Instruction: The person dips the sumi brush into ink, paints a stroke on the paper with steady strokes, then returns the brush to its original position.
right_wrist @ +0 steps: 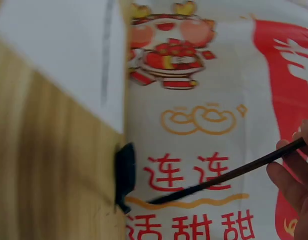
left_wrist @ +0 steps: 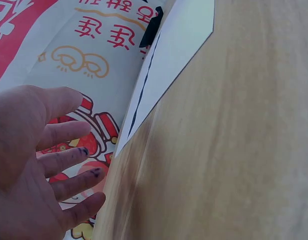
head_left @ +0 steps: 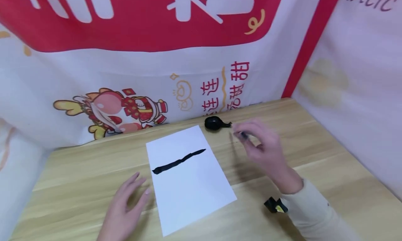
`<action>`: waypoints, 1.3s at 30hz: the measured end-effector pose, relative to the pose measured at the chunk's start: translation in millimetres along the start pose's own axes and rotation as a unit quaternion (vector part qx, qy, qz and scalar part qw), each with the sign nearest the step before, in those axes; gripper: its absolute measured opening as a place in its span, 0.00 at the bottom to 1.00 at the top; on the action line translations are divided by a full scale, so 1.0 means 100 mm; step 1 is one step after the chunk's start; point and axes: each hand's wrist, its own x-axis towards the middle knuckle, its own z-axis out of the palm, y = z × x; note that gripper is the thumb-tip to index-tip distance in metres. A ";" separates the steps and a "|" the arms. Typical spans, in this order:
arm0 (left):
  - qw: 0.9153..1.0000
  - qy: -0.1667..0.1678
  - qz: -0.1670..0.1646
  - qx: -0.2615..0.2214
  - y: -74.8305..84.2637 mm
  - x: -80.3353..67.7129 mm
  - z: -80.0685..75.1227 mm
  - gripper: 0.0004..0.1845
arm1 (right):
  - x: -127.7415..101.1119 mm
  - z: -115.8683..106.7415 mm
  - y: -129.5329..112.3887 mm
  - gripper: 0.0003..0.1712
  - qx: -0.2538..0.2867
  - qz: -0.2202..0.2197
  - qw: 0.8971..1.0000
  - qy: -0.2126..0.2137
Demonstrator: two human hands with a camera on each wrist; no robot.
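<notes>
A white sheet of paper [head_left: 191,195] lies on the wooden table, with one long black brushstroke [head_left: 179,162] across its upper half. My right hand [head_left: 262,148] is raised to the right of the sheet. It pinches a dark-handled writing brush [right_wrist: 224,177], whose black tip points toward a small rounded black vessel [head_left: 213,123] with a narrow end. That vessel sits just beyond the paper's far right corner. Beside the left edge of the paper is my left hand [head_left: 122,208], holding nothing, its fingers spread. Dark smudges mark two of its fingertips [left_wrist: 96,172] in the left wrist view.
A printed red and white cloth [head_left: 141,63] hangs along the table's back edge, and another white cloth [head_left: 355,80] hangs on the right. A small black item with a yellow patch [head_left: 278,208] is next to my right sleeve. Bare wooden tabletop [head_left: 78,185] extends to the left.
</notes>
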 end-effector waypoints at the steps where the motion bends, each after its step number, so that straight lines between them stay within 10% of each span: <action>1: 1.000 0.005 0.003 -0.001 -0.03 -0.01 0.00 0.27 | -0.02 0.01 0.02 0.14 -0.012 -0.020 1.000 -0.019; 20: 0.999 0.013 0.047 0.020 -0.06 -0.03 0.25 0.22 | -0.47 -0.20 0.22 0.28 -0.165 -0.121 0.937 -0.283; 27: 0.999 0.008 0.042 0.032 -0.09 -0.06 0.28 0.23 | -0.60 -0.16 0.28 0.22 -0.137 -0.042 0.919 -0.367; 39: 0.998 0.009 0.054 0.042 -0.06 -0.06 0.31 0.21 | -0.66 -0.25 0.27 0.23 -0.149 0.076 0.910 -0.381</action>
